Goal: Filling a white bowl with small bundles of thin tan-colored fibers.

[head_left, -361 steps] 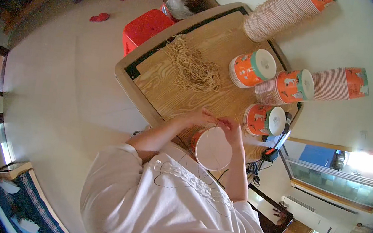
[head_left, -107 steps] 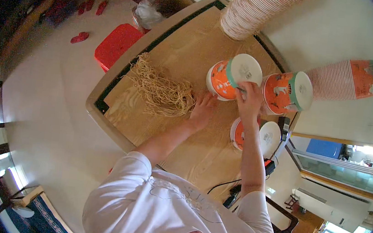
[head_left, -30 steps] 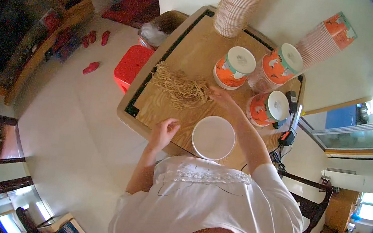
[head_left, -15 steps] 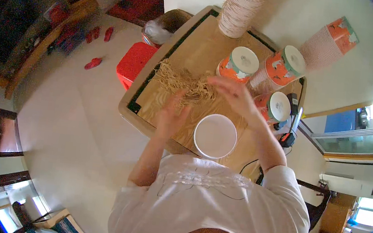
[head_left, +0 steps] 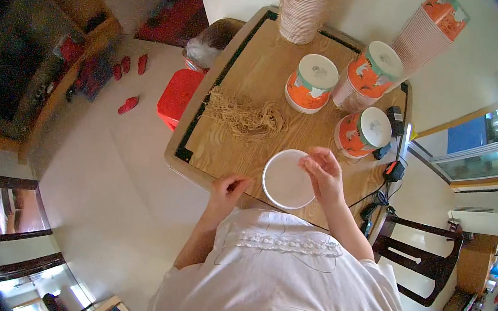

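Observation:
A heap of tan, crinkled strands (head_left: 247, 117) lies on the wooden table, left of the middle. Nearer to me stands a round white tub (head_left: 286, 181), its open mouth facing up. My right hand (head_left: 323, 175) is over the tub's right rim, its fingers curled and the fingertips drawn together; whether anything is pinched there is too small to see. At the table's near edge, left of the tub, my left hand (head_left: 228, 191) is closed with thumb and fingers together. What it may hold cannot be made out.
Orange-and-green printed paper tubs stand bottom-up: one behind the heap (head_left: 312, 84), one at the right (head_left: 364, 132), and stacks (head_left: 368, 77) behind. A tall pale stack (head_left: 304, 11) rises at the back. Black adapters and cables (head_left: 391, 170) line the right edge; a red stool (head_left: 179, 95) stands left.
Both hands have drawn back from the tan strands toward me. The right has come to the white tub's rim, the left to the table's near edge; the fingers have curled. The view has shifted slightly.

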Motion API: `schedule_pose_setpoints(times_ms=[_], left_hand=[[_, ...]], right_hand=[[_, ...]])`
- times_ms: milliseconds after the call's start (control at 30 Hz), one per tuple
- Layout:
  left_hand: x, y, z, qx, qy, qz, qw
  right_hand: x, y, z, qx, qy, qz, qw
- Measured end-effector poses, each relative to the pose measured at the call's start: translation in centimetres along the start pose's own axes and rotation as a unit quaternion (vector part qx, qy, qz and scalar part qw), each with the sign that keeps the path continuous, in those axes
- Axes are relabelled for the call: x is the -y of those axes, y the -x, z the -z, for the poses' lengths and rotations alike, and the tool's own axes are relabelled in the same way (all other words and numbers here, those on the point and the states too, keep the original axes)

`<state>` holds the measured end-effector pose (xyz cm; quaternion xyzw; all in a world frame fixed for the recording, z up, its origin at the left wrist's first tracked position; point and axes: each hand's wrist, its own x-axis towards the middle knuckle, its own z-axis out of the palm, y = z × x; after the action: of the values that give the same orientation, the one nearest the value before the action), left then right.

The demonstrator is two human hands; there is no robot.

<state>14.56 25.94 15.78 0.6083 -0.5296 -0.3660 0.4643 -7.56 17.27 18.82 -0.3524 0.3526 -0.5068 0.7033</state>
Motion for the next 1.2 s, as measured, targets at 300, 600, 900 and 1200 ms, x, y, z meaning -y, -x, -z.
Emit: schedule_pose_setpoints(times_ms=[300,600,900,1200], left_hand=[[-0.4,1.8,-1.5,0.084,0.008,0.021,0.996],[-1.3,1.3,-3.5,0.075,0.025,0.064,0.995],[-1.1,0.2,-2.2,0.053,-0.058,0.003,0.997],[-2.1,-2.7,-8.2,0.130,-0.084,0.069,0.986]], right_hand=[[-0.6,4.2,0.8,0.215,0.379,0.025,0.900],[-1.8,4.2,2.4,0.248,0.373,-0.084,0.890],[0.8,0.9,2.5,0.202,0.476,0.029,0.855],[-0.5,-1.7,2.2,0.214,0.543,0.049,0.811]])
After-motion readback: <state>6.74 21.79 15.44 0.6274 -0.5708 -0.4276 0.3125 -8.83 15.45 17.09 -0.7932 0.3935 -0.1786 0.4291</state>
